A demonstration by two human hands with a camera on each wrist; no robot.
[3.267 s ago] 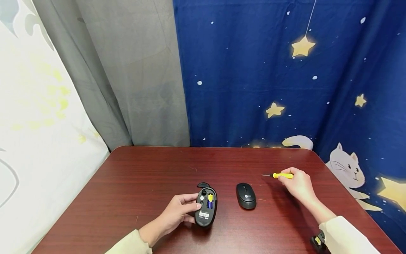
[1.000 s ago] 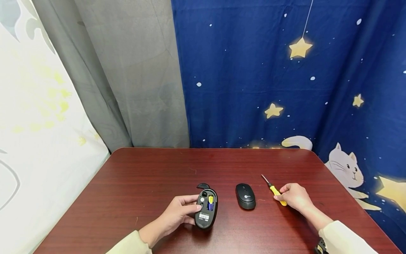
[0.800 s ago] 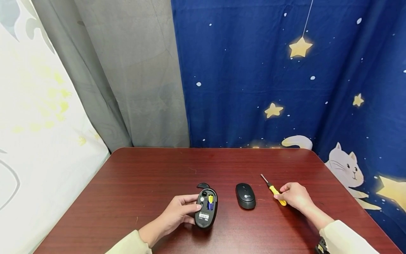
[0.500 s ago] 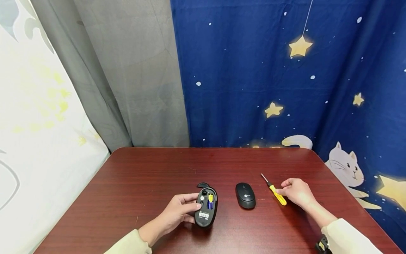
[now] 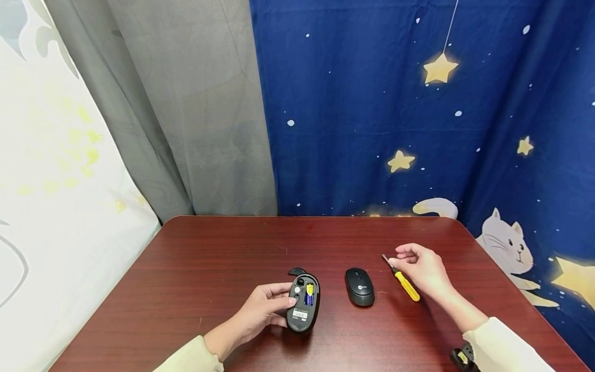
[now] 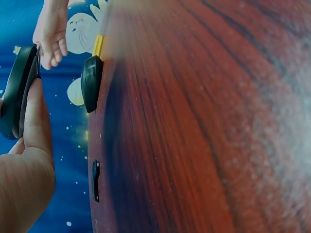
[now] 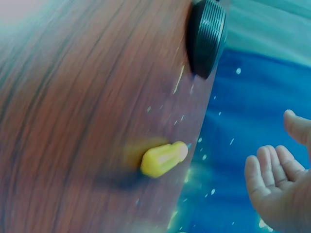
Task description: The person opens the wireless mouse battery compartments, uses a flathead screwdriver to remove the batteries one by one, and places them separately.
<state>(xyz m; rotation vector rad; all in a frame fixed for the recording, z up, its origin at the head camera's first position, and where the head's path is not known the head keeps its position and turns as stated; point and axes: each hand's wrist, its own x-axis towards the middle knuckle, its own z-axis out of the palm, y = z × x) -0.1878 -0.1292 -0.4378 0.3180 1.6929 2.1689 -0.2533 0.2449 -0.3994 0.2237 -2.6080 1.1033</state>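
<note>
Blue curtain (image 5: 344, 103) with stars and a cat hangs beyond both hands' fingers, with grey curtain (image 5: 204, 113) to its left. The reddish-brown table (image 5: 223, 248) spreads below the fingers. Over its right part is the person's right hand (image 5: 425, 271), its fingers loosely bent, thumb apart from them, holding nothing. The left hand (image 5: 260, 312) grips a black mouse (image 5: 302, 316) by its side, thumb on the underside, raised off the table with the underside facing the person. A second black mouse (image 5: 360, 287) rests on the table between the two hands' fingers, buttons up, well apart from both. Just below the right fingers lies a screwdriver (image 5: 407, 288), yellow handle nearer the person, tip pointing away. A small black cover (image 5: 296, 271) lies on the table past the left fingertips. Right of the left thumb, a yellow-and-blue battery (image 5: 309, 295) sits in the held mouse's uncovered slot.
</note>
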